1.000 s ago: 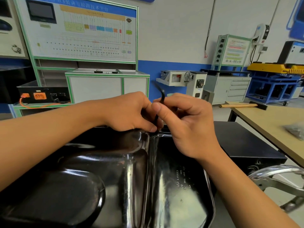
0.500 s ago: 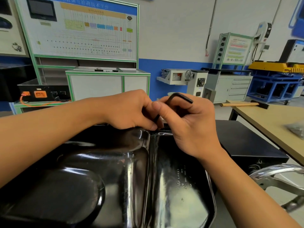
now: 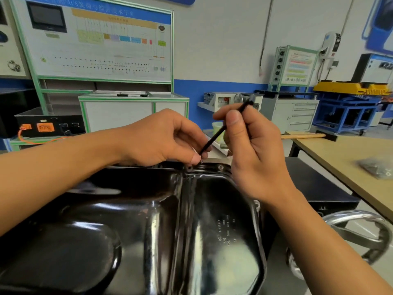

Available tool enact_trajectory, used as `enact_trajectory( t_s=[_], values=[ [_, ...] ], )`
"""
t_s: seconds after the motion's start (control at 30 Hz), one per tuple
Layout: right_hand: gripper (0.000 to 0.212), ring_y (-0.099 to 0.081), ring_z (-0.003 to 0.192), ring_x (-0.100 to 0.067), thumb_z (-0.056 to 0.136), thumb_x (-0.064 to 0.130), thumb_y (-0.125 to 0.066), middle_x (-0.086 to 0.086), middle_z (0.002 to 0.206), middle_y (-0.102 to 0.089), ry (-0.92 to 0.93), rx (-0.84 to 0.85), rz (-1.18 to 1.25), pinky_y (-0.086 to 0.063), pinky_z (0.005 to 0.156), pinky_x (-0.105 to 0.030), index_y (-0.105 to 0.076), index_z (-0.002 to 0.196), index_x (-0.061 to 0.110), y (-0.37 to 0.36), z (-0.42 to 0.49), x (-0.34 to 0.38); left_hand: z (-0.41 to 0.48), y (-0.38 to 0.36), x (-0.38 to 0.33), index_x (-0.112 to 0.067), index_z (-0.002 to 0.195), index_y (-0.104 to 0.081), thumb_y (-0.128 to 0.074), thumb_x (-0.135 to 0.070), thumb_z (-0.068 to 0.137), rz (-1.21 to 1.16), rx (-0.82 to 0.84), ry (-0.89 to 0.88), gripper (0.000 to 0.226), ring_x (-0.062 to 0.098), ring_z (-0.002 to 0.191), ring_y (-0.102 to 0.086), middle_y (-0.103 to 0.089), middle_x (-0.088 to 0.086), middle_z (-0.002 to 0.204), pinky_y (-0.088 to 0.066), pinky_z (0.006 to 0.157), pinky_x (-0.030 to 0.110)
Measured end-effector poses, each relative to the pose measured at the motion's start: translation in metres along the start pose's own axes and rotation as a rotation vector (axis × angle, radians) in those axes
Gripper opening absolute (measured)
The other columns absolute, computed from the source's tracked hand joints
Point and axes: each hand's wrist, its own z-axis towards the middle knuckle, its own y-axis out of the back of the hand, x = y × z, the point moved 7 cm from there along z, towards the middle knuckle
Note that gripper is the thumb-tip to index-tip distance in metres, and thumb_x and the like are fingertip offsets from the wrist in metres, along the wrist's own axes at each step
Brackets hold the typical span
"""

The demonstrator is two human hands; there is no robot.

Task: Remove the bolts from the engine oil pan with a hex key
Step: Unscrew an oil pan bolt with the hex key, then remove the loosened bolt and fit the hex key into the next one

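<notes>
The glossy black oil pan point(image 3: 212, 209) fills the lower view, bottom up. My right hand point(image 3: 255, 158) grips a black hex key point(image 3: 214, 137), which slants up to the right above the pan's far flange. My left hand point(image 3: 157, 139) pinches a small bolt point(image 3: 200, 160) at the key's lower tip, just above the flange. Right below it an open bolt hole point(image 3: 189, 168) shows in the flange. Another bolt point(image 3: 220, 167) sits in the flange a little to the right, beside my right palm.
A wooden table point(image 3: 350, 158) stands at the right with a bag of small parts point(image 3: 376, 167) and a hammer point(image 3: 304, 136) on it. A chrome ring handle point(image 3: 361, 218) juts out at the lower right. Training panels and cabinets line the far wall.
My right hand has lifted the hex key up off the flange and tilted it to the right. My left fingers now pinch a bolt at its tip, and the hole beneath is bare.
</notes>
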Motion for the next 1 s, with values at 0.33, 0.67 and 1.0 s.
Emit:
enact_trajectory(
  t_s=[0.33, 0.67, 1.0],
  values=[
    [0.041, -0.049, 0.051, -0.008, 0.105, 0.030, -0.045, 0.009, 0.057, -0.051, -0.440, -0.625, 0.150, -0.036, 0.045, -0.019, -0.068, 0.071, 0.026, 0.221, -0.059, 0.006, 0.075, -0.138, -0.092, -0.009, 0.095, -0.074, -0.062, 0.015, 0.085, -0.432, 0.195, -0.026, 0.029, 0.018, 0.078, -0.072, -0.076, 0.012, 0.093, -0.060, 0.073, 0.026],
    [0.035, -0.048, 0.052, -0.006, 0.105, 0.027, -0.045, 0.008, 0.057, -0.053, -0.579, -0.958, -0.420, -0.036, 0.045, -0.017, -0.066, 0.078, 0.019, 0.498, -0.195, 0.084, 0.175, -0.448, -0.199, -0.006, 0.087, -0.064, -0.071, 0.007, 0.084, -0.523, 0.326, 0.100, 0.015, 0.018, 0.061, -0.068, -0.072, 0.017, 0.079, -0.061, 0.065, 0.029],
    [0.036, -0.045, 0.061, -0.017, 0.105, 0.025, -0.047, 0.001, 0.062, -0.051, -0.664, -1.126, -0.695, -0.035, 0.060, -0.037, -0.064, 0.076, 0.013, 0.554, -0.326, 0.034, 0.214, -0.605, -0.204, -0.015, 0.070, -0.066, -0.085, -0.022, 0.076, -0.144, 0.221, 0.074, 0.021, 0.021, 0.066, -0.073, -0.073, 0.007, 0.073, -0.063, 0.071, 0.039]
  ],
)
